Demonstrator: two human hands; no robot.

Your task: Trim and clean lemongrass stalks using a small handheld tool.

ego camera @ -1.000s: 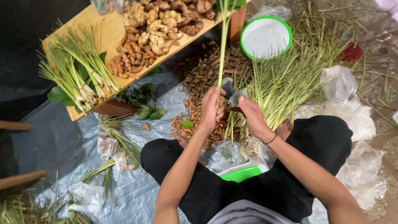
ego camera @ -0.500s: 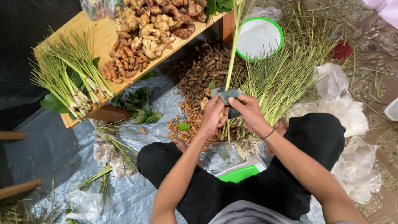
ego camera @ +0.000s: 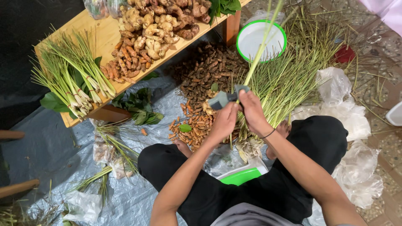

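Green lemongrass stalk (ego camera: 260, 49) rises above the grey tool (ego camera: 224, 99), both gripped by the left hand (ego camera: 225, 120) and right hand (ego camera: 252, 109). Fingers sit close; a slip could nick them or snap the stalk.

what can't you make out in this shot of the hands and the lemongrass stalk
Head view only:
- Grey tool: partly covered by the left hand and right hand; its kind and working edge are unclear.
- Long green lemongrass stalk: its top runs off the upper edge.
- Green-rimmed tub: mostly hidden by the arms and black-clad legs.
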